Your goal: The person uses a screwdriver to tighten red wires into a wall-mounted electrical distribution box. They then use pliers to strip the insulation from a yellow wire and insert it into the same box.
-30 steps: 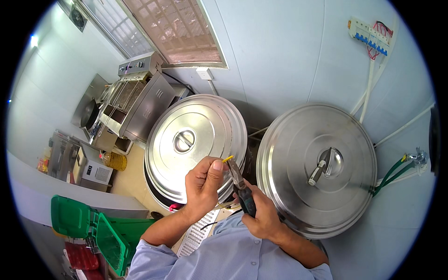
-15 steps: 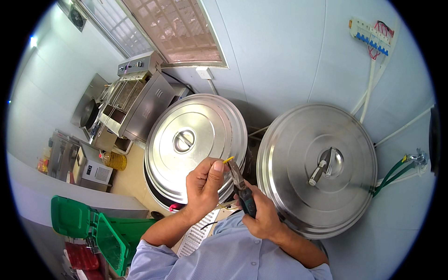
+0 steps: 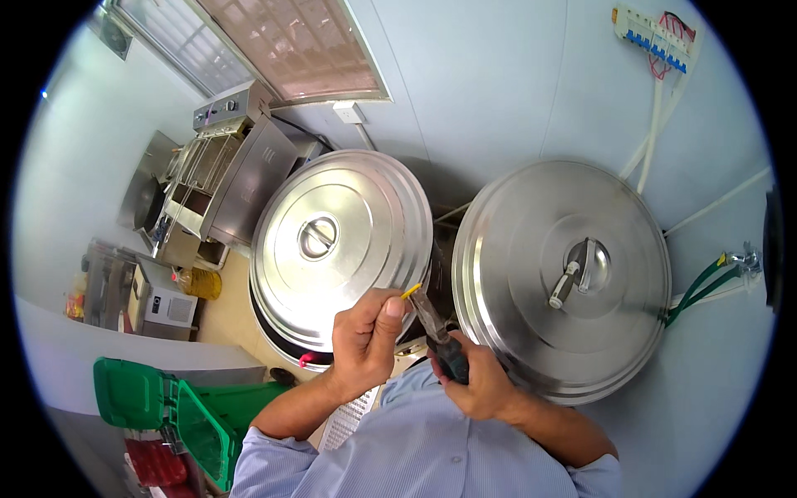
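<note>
Between thumb and bent fingers my left hand [image 3: 365, 344] pinches a thin yellow wire [image 3: 411, 290], its end sticking out to the right. My right hand [image 3: 477, 378] is wrapped round the dark handles of a pair of pliers [image 3: 433, 324]. The metal jaws point up and left, close to the wire's end; whether they touch it I cannot tell. Both hands are held in front of my body, over the near edge of the left round steel lid [image 3: 357, 199]. On the right round steel lid [image 3: 515, 274], a small tool with a grey-white handle [image 3: 562, 292] lies against the lid's knob.
Steel kitchen equipment [image 3: 249, 178] stands at the left, with a yellow oil jug [image 3: 199, 283] on the floor nearby. An open green bin [image 3: 207, 432] is at lower left. Circuit breakers [image 3: 656, 50] and a tap with green hoses [image 3: 706, 282] are on the right wall.
The pliers and my right hand have shifted slightly right and down, the jaws now a little lower against the wire's end. My left hand still pinches the wire. The whole view has shifted slightly.
</note>
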Available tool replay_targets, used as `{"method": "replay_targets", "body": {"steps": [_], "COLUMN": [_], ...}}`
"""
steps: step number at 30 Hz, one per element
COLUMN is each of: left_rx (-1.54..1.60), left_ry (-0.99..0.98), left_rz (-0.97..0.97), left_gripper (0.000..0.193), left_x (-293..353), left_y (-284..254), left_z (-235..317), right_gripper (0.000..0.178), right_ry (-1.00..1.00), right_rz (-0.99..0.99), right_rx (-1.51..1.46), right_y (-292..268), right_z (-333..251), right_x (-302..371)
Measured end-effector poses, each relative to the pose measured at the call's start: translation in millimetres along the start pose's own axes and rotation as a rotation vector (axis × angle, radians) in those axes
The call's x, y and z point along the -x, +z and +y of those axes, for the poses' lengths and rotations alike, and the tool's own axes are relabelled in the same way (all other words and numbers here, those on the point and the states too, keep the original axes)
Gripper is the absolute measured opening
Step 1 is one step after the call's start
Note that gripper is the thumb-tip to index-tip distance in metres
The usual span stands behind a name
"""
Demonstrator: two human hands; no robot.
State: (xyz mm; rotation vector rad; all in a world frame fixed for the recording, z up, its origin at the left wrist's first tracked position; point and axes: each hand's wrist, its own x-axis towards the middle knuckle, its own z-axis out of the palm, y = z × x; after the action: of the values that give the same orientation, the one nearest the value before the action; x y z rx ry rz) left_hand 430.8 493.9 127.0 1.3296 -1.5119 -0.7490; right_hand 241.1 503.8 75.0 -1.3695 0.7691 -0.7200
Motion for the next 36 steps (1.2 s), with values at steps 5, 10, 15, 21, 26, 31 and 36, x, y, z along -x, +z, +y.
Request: {"method": "replay_targets", "body": {"steps": [5,10,15,21,26,31,36], "left_rx": [-0.078,-0.121,-0.243,-0.114,-0.025,0.105,0.115], "left_ry": [-0.020,0.010,0.363,0.716,0.876,0.895,0.900], "left_rz": [-0.114,-0.322,-0.634,-0.738,-0.893,-0.910,-0.922], "left_gripper": [0.028,0.023,0.009,0.014,0.020,0.022,0.019], "left_x": [7,7,16,32,27,21,25], "left_y": [0,3,0,0,-9,-12,-11], "left_z": [-8,-8,-21,-17,-3,15,19], "right_gripper": [0.025,0.023,0.025,0.039,0.043,0.043,0.046], "right_ry": [0.123,0.244,0.492,0.772,0.859,1.024,0.975], "right_rz": [-0.059,-0.138,-0.337,-0.784,-0.979,-1.065,-1.076], "right_rx": [0.017,0.069,0.239,0.524,0.537,0.357,0.219], "right_y": [-11,-38,-72,-99,-99,-99,-110], "right_z": [4,-10,-42,-94,-126,-149,-137], "right_x": [17,37,65,60,62,61,78]}}
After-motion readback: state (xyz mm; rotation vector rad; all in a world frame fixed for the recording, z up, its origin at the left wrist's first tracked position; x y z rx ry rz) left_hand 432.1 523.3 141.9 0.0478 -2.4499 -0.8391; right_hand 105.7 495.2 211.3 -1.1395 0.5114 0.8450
